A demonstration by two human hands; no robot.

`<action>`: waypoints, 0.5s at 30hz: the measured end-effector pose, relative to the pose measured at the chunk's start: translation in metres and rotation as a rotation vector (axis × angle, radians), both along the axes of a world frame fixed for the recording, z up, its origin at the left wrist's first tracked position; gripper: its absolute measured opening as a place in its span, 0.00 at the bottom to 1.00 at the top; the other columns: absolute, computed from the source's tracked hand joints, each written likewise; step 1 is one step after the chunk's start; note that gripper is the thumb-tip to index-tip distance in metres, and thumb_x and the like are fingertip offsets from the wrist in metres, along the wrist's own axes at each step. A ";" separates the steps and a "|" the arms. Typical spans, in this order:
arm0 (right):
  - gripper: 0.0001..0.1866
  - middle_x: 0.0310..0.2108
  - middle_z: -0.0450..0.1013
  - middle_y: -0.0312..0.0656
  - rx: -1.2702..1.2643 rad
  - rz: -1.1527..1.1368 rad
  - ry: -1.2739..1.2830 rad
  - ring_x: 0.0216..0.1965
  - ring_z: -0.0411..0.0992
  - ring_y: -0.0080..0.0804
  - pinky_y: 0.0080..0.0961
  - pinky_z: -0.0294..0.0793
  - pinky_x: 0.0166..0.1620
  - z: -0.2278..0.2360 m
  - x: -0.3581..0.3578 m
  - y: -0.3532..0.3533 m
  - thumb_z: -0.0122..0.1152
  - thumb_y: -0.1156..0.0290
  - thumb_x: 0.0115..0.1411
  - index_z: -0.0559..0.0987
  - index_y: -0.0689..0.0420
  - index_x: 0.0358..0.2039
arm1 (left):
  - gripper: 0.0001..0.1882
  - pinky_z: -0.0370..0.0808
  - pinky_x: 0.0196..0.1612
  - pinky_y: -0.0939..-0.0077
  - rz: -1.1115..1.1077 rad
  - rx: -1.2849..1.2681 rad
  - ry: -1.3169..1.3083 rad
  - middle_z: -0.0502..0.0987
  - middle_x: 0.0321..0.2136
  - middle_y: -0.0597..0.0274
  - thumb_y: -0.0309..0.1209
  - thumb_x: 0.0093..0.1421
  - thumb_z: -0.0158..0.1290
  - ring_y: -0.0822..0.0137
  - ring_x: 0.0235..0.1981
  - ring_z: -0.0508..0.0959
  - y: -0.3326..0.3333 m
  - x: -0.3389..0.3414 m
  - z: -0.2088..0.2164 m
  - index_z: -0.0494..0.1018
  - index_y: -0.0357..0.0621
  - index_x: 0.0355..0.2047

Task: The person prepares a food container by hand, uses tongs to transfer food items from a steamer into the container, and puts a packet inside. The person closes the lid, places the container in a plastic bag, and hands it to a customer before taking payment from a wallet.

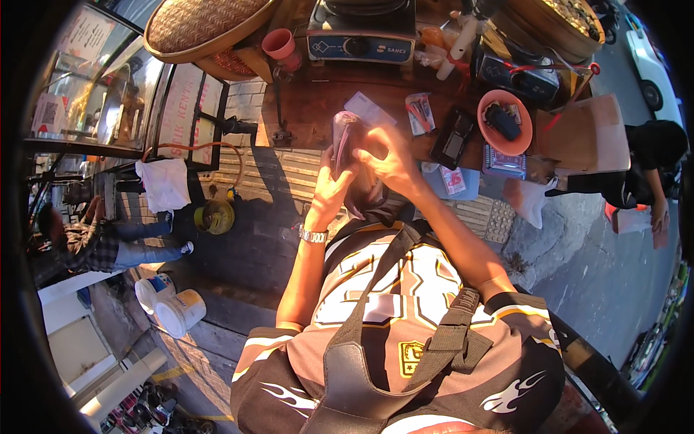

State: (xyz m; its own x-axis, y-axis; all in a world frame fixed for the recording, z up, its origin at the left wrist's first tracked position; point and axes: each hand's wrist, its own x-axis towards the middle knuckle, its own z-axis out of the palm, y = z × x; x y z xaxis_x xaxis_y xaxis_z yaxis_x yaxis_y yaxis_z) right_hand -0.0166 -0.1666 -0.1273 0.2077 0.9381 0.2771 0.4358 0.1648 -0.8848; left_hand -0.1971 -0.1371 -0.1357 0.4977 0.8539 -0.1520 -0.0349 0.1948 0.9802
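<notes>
In front of my chest my left hand (pixel 331 194), with a metal-band watch on the wrist, grips a dark purplish pouch or wallet (pixel 347 134) from its left side. My right hand (pixel 389 160) is at its right side, fingers curled against the edge; sunlight and blur smear them. What lies inside cannot be made out. Just past the hands, a pale slip of paper (pixel 370 108) rests on the wooden table (pixel 325 90). To its right are a small packet (pixel 420 113) and a black device (pixel 453 137).
Along the table's far side stand a stove (pixel 361 45), a woven tray (pixel 202 27) and a pink cup (pixel 280 46). An orange bowl (pixel 504 108) holds dark items. White buckets (pixel 179 312) sit on the ground. A person (pixel 116 242) is at left, another (pixel 650 163) at right.
</notes>
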 end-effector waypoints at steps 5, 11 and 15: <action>0.13 0.40 0.69 0.46 0.052 0.007 0.061 0.44 0.71 0.45 0.36 0.70 0.48 0.004 0.002 -0.002 0.64 0.80 0.50 0.75 0.60 0.38 | 0.27 0.70 0.57 0.71 0.023 0.018 0.090 0.73 0.52 0.55 0.30 0.65 0.56 0.65 0.53 0.73 -0.002 -0.009 -0.026 0.63 0.36 0.62; 0.11 0.41 0.70 0.47 0.119 0.025 -0.091 0.48 0.70 0.47 0.36 0.70 0.51 0.008 -0.002 -0.003 0.66 0.77 0.52 0.78 0.60 0.37 | 0.14 0.74 0.52 0.72 0.124 -0.737 -0.403 0.76 0.46 0.55 0.27 0.70 0.45 0.62 0.48 0.76 -0.002 -0.019 -0.038 0.73 0.37 0.52; 0.13 0.45 0.71 0.53 -0.010 -0.100 -0.155 0.50 0.69 0.50 0.42 0.71 0.52 -0.017 -0.008 0.006 0.65 0.67 0.50 0.80 0.63 0.32 | 0.29 0.74 0.49 0.78 0.005 -0.119 -0.042 0.73 0.49 0.54 0.27 0.66 0.54 0.69 0.47 0.75 -0.005 0.001 -0.026 0.58 0.34 0.64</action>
State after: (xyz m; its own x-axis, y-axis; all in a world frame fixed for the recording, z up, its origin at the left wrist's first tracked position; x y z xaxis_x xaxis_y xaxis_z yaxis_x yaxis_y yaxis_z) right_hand -0.0242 -0.1605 -0.1441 0.2555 0.9177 0.3043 0.5812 0.1057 -0.8068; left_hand -0.1959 -0.1420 -0.1616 0.5016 0.8336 -0.2312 -0.0767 0.3090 0.9480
